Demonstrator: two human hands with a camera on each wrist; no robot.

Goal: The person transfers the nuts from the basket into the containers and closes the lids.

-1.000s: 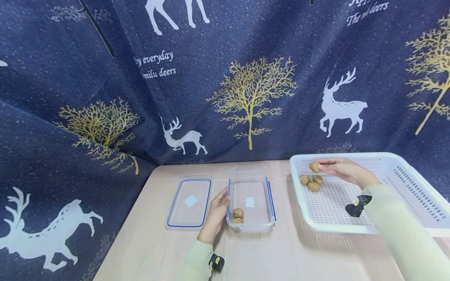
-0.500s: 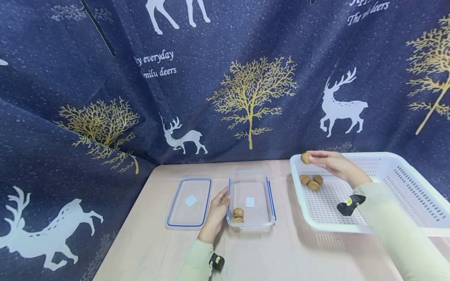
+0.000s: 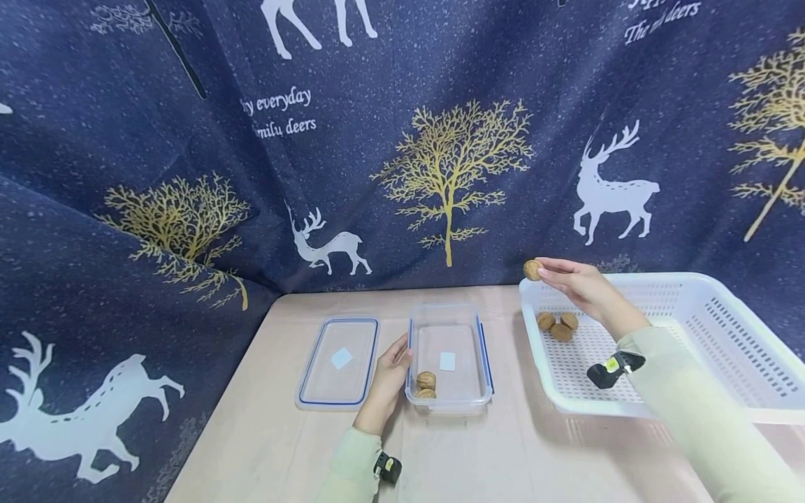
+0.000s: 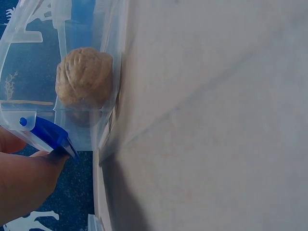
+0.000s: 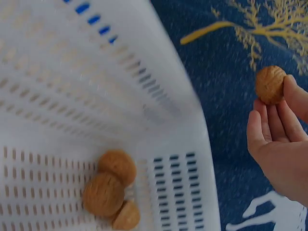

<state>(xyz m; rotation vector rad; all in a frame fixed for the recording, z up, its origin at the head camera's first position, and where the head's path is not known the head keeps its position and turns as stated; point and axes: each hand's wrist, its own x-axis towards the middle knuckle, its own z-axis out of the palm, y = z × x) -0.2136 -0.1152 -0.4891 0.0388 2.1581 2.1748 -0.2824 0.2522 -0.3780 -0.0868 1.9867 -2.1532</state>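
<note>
My right hand [image 3: 575, 283] pinches a walnut [image 3: 532, 270] between thumb and fingertips, above the back left corner of a white plastic basket [image 3: 544, 381]. In the right wrist view, the held walnut [image 5: 270, 84] shows just outside the basket's rim. Three more walnuts [image 3: 562, 332] lie together at the basket's left end. My left hand [image 3: 390, 377] holds the left side of a clear food container [image 3: 462, 388], by its blue clip [image 4: 50, 134]. Two walnuts [image 3: 426, 381] sit in the container's front left corner, one partly hidden in the left wrist view.
A clear lid [image 3: 339, 363] with a blue seal lies flat on the table, left of the left hand. Behind the pale tabletop [image 3: 465, 454] hangs a dark blue cloth [image 3: 352, 175] printed with deer and trees.
Carrying the walnut, my right hand has moved up and left from inside the basket to above its back left rim. The left hand and container have stayed in place.
</note>
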